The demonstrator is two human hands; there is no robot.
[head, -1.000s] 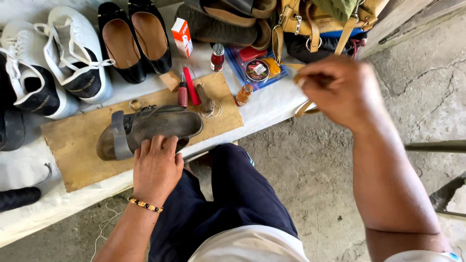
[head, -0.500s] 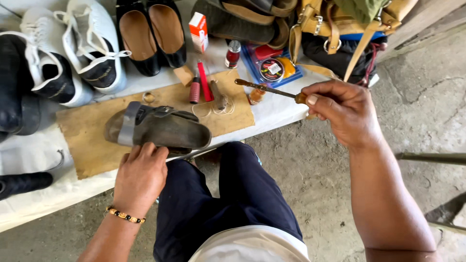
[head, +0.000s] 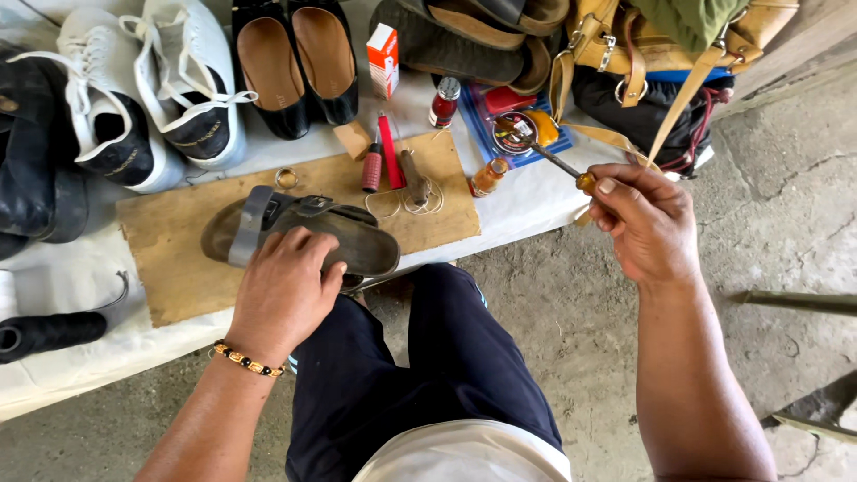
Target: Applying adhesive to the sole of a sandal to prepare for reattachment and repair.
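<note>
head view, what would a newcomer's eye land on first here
Likely the grey sandal lying on the brown board at centre, pressed down by the left hand. Next, the right hand raised at right, pinching a thin tool whose tip reaches into the small round tin. Shoes line the top edge, including white sneakers.

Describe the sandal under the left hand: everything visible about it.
The sandal is a dark, worn, olive-brown slip-on with a grey strap across its left end and a small buckle. It looks like leather or a similar material. It lies on its sole, lengthwise left to right, on a tan board on the white-covered bench, its right end near the board's front edge. The left hand presses down on its middle; nothing else touches it.
</note>
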